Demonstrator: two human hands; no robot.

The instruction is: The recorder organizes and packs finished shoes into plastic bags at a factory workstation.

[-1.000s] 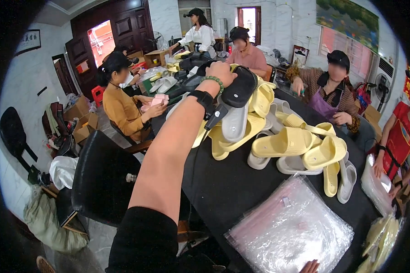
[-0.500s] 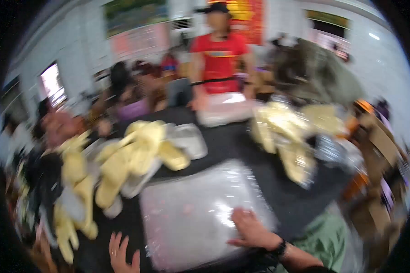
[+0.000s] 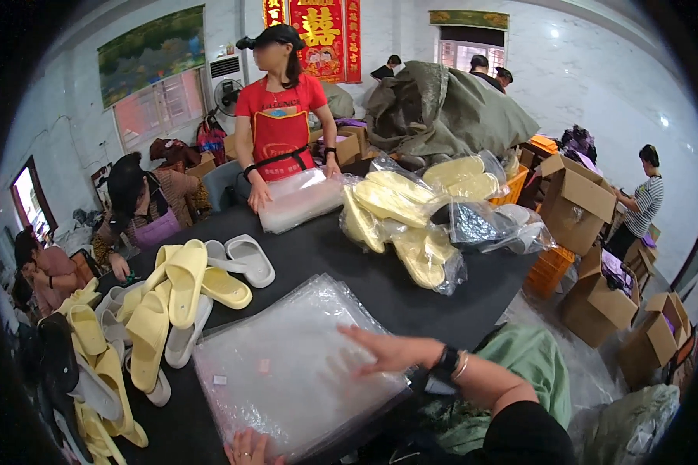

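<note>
A stack of clear plastic bags [image 3: 287,372] lies flat on the black-covered table in front of me. My right hand [image 3: 384,350] is over the stack's right part, open, with fingers stretched out and nothing held; it looks just above the top bag. At the stack's near edge, my left hand [image 3: 250,448] rests with its fingers apart on the plastic; the picture's lower rim cuts off the rest of it. Left of the stack, yellow slide sandals [image 3: 186,283] and grey slide sandals [image 3: 250,260] are piled. Bagged yellow slides [image 3: 395,198] lie at the far right.
Across the black table [image 3: 302,248], a person in red [image 3: 281,116] has both hands on another plastic bag stack [image 3: 301,203]. Dark slides [image 3: 58,356] fill the left edge. Cardboard boxes [image 3: 578,203], an orange crate [image 3: 551,270] and green cloth [image 3: 527,364] stand at right. Others work behind.
My view has swung right. My left hand has come from beside the stack onto its near edge. My right hand, earlier against the bags, now looks lifted off them.
</note>
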